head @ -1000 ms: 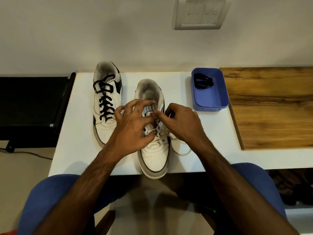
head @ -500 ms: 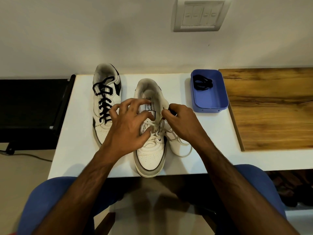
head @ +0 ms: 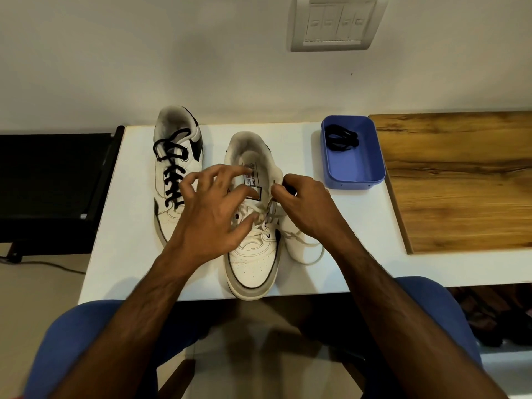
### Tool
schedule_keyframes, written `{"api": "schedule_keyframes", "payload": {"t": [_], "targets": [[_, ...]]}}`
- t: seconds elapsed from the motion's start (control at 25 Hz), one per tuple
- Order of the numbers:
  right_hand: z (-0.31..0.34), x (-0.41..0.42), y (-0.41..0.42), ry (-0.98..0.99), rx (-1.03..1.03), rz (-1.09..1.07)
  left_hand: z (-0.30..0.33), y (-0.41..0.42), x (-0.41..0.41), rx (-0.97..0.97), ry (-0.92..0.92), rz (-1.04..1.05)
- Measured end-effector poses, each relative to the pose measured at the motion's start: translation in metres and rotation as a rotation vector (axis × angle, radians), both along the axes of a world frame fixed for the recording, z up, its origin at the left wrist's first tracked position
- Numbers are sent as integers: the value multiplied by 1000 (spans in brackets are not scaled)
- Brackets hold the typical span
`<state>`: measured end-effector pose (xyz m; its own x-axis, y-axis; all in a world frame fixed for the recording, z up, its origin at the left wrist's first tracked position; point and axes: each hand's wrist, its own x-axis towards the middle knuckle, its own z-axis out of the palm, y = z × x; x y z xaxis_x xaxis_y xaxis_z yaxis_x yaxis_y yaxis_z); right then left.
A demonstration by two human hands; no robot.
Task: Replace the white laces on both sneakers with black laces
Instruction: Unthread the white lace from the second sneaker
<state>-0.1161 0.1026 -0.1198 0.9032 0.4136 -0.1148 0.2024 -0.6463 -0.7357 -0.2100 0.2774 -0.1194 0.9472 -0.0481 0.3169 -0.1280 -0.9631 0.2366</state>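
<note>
Two white sneakers stand on the white table (head: 121,254). The left sneaker (head: 172,180) is threaded with a black lace. The right sneaker (head: 253,254) holds a white lace (head: 305,249), part of it loose in a loop on the table to the shoe's right. My left hand (head: 213,214) hovers over the shoe's left side with fingers spread and bent, thumb near the lower eyelets. My right hand (head: 305,205) pinches the white lace at the upper right eyelets. A coiled black lace (head: 341,138) lies in the blue tray (head: 357,177).
A wooden board (head: 460,180) lies on the right, next to the tray. A dark low bench (head: 51,185) stands left of the table. A switch plate (head: 335,23) is on the wall. My blue-clad knees sit under the table's front edge.
The right sneaker's toe has swung slightly left. Both hands have moved apart, and more white lace has come loose at the top eyelets, exposing the tongue label.
</note>
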Motion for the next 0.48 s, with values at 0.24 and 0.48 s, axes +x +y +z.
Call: {"api": "schedule_keyframes", "payload": {"t": [0.24, 0.48], "targets": [[0, 0, 0, 0, -3, 7, 2, -2, 0, 83, -55, 9], [1, 0, 0, 5, -10, 10, 9, 13, -4, -10, -97, 111]]}}
